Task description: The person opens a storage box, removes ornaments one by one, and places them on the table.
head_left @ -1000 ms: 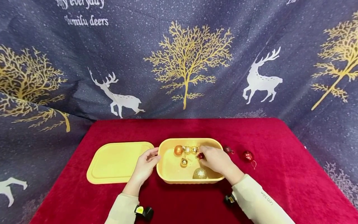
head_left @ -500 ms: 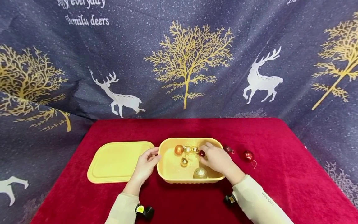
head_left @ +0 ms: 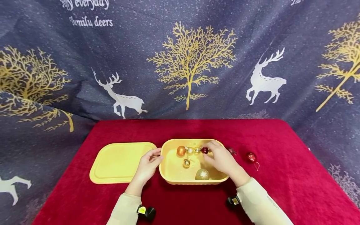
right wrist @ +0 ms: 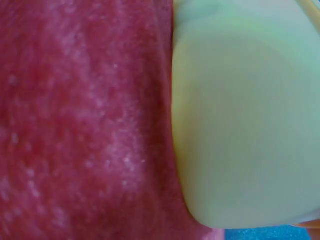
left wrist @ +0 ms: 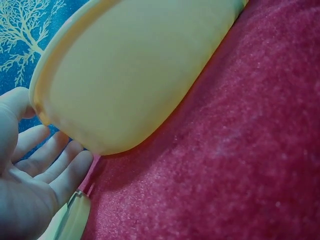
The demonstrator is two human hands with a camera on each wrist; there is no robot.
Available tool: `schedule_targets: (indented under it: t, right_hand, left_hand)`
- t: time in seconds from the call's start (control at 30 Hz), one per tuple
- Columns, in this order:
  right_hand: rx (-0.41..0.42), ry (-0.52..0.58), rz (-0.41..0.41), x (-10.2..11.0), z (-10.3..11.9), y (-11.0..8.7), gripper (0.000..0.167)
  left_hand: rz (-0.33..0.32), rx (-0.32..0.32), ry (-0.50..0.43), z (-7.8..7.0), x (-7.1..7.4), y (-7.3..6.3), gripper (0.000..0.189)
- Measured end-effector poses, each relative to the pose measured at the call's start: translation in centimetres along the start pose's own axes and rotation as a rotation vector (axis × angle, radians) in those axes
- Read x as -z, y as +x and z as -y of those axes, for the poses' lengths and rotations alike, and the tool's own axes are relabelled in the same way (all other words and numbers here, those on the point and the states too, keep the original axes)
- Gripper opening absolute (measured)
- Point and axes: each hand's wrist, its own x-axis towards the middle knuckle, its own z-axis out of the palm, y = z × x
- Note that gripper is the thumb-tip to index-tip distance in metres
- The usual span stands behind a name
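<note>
A yellow lidless box (head_left: pixel 168 179) stands on the red cloth. At its left end wall my left hand (head_left: pixel 149 162) rests with loosely extended fingers; the left wrist view has its thumb at the rim (left wrist: pixel 33 85). Inside the box, at the back right, my right hand (head_left: pixel 222 157) pinches a dark red bauble (head_left: pixel 205 150), fingertips above and thumb below. Left of it, an orange bauble (head_left: pixel 181 151) and small gold baubles (head_left: pixel 197 150) line up along the back. Another gold bauble (head_left: pixel 186 163) sits in front of them, and a larger glittery gold ball (head_left: pixel 202 174) lies near the front wall.
A flat yellow lid (head_left: pixel 122 162) lies left of the box, close to my left hand. Right of the box on the cloth are a dark red bauble (head_left: pixel 231 151) and a shiny red bauble (head_left: pixel 251 157). A patterned blue drape (head_left: pixel 211 109) hangs behind the table.
My right hand has shifted the dark red bauble slightly back, into line with the gold ones; more of the bauble shows between the fingers. My left hand stays at the box's end.
</note>
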Motion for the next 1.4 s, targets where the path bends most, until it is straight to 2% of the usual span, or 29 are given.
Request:
schedule_targets:
  t: [0.13, 0.37, 0.63, 1.07, 1.4]
  right_hand:
    - [-0.01, 0.081, -0.049, 0.2, -0.3, -0.1, 0.03]
    - [-0.031, 0.107, -0.132, 0.5, -0.8, -0.7, 0.027]
    - [-0.044, 0.166, -0.182, 1.6, -0.8, -1.1, 0.027]
    - [-0.04, 0.182, -0.281, 2.6, -1.8, -1.7, 0.031]
    - [-0.105, 0.171, -0.317, 2.9, -3.0, -2.5, 0.031]
  left_hand:
    - [0.0, 0.008, 0.0, 0.1, -0.1, 0.0, 0.037]
    - [-0.008, 0.018, 0.002, 0.0, -0.1, -0.1, 0.037]
    - [-0.029, 0.025, -0.013, -0.2, -0.1, -0.2, 0.036]
    - [-0.056, 0.035, -0.036, -0.7, -0.2, -0.2, 0.036]
    - [-0.042, 0.034, -0.038, -0.9, -0.3, -0.3, 0.036]
